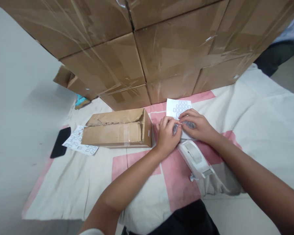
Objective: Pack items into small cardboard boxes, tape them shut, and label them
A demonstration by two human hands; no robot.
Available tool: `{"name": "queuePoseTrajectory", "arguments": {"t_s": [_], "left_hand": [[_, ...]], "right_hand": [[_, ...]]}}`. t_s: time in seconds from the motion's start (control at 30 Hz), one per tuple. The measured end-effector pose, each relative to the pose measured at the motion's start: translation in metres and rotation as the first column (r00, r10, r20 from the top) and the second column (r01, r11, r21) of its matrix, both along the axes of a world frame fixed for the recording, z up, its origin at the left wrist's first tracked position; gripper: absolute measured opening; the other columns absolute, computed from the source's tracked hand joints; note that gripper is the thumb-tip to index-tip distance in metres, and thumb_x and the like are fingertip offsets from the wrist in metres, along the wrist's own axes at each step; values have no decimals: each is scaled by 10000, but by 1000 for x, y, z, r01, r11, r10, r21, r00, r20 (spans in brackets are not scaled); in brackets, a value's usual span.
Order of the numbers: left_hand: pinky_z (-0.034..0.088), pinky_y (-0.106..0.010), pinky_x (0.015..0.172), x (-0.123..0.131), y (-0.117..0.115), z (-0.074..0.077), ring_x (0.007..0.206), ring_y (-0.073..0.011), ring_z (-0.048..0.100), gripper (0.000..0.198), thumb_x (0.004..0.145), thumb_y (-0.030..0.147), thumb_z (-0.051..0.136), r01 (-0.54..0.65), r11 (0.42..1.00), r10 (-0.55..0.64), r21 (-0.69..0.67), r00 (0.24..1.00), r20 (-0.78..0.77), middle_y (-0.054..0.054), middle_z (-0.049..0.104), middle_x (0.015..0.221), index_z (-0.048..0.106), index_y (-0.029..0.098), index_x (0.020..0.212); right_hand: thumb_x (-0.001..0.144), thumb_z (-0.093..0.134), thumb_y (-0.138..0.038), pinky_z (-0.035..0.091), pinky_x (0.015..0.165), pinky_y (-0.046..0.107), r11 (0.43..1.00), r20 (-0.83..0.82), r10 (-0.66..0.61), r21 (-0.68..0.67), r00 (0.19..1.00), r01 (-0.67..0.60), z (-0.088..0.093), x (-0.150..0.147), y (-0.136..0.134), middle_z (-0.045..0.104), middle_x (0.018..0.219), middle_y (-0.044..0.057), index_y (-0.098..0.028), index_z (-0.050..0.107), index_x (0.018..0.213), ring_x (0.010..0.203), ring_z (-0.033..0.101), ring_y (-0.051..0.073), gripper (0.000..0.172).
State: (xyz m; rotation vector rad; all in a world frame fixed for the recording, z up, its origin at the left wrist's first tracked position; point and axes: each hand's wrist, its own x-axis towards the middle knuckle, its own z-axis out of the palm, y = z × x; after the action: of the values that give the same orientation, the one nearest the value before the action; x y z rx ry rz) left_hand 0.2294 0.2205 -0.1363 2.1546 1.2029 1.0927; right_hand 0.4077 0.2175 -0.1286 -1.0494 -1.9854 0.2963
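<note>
My left hand [168,133] and my right hand [197,125] meet over a white sheet [172,106] marked with rows of small dark-outlined rectangles. Fingertips of both hands come together in a pinch at the sheet's middle. Whatever sits between them is too small to make out. Just below the sheet, a white tape dispenser [193,155] lies on the cloth, close under my right wrist. To the left of my left hand stands a long cardboard box [117,132], its top flaps folded inward with a gap and a strip of tape near one end.
A tall stack of taped cardboard boxes [171,52] rises behind the work area. At left lie a dark phone [60,142] and another marked sheet [79,143], partly under the long box. An open carton [75,83] shows beside the stack. Pink-and-white cloth [142,192] covers the surface.
</note>
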Motion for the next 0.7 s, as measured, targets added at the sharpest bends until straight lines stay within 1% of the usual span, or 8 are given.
{"name": "queuePoseTrajectory", "arguments": {"t_s": [0.3, 0.43, 0.53, 0.63, 0.7], "left_hand": [[344, -370, 926, 0, 0, 0, 1055, -187, 586, 46, 925, 213, 617, 1, 1000, -1, 6, 999, -37, -14, 627, 1034, 633, 239, 959], [342, -364, 920, 0, -1, 1, 1050, -176, 585, 58, 911, 199, 636, -6, 1000, 6, 16, 1000, -24, 2, 619, 1029, 631, 241, 951], [356, -365, 927, -1, 0, 2, 1040, -181, 585, 39, 921, 210, 621, -18, 999, 18, 28, 1000, -12, -5, 621, 1020, 631, 238, 947], [397, -366, 943, -2, 0, 0, 1052, -194, 582, 52, 941, 225, 579, -15, 999, 14, 29, 999, 33, -29, 620, 1028, 617, 229, 977], [438, -352, 925, -3, -4, 0, 1065, -196, 579, 124, 931, 215, 570, -3, 999, -2, 50, 995, 104, -52, 607, 1079, 587, 220, 1054]], "right_hand": [[877, 605, -149, 496, 883, 418, 1000, -7, -12, -23, 1000, 12, 2, -2, -1, 659, 989, 63, -231, 675, 913, 961, 593, 231, 114], [882, 606, -162, 495, 887, 414, 1000, -5, -13, -27, 1000, 13, 2, -1, -1, 665, 988, 64, -230, 680, 915, 967, 599, 233, 106], [894, 610, -186, 492, 892, 417, 1000, 3, -23, -20, 1000, 23, 1, 0, -1, 671, 991, 68, -226, 683, 921, 959, 597, 231, 88], [913, 604, -213, 491, 888, 419, 999, -12, -26, -19, 1000, 26, 2, -1, 0, 677, 979, 70, -225, 679, 929, 949, 599, 226, 77], [925, 597, -235, 491, 888, 419, 999, -38, -37, -28, 999, 36, 5, -2, -1, 682, 963, 69, -224, 672, 925, 945, 606, 224, 76]]}}
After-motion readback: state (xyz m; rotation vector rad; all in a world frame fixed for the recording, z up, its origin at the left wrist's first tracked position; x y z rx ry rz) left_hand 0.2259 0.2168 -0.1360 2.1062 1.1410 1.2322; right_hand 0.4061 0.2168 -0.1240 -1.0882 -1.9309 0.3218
